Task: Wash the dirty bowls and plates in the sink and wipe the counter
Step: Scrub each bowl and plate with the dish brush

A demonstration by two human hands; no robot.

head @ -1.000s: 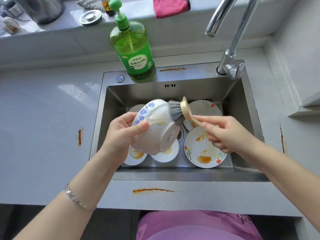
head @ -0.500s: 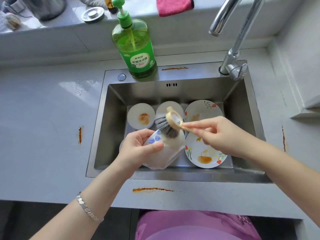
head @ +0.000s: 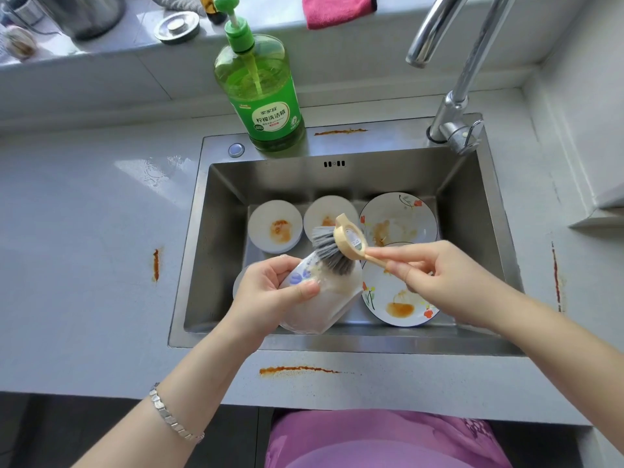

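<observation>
My left hand (head: 270,292) grips a white bowl with blue flowers (head: 324,305), tilted on its side low over the steel sink (head: 209,251). My right hand (head: 439,275) holds a dish brush (head: 341,246) by its tan handle, grey bristles pressed into the bowl's rim. On the sink floor lie two small white bowls with orange stains (head: 275,226) (head: 324,212) and two flowered plates (head: 398,219) (head: 395,298), also stained. Another white dish edge (head: 238,282) shows behind my left hand.
A green dish soap bottle (head: 260,92) stands on the sink's back ledge, the faucet (head: 452,96) at back right. Orange smears mark the grey counter (head: 84,265) at left (head: 156,265), front (head: 297,369), right (head: 556,275) and behind the sink (head: 341,131). A pink cloth (head: 337,8) lies on the sill.
The bowl has come down from a raised position over the sink to lower near the front, and the brush has moved from its outside to its rim.
</observation>
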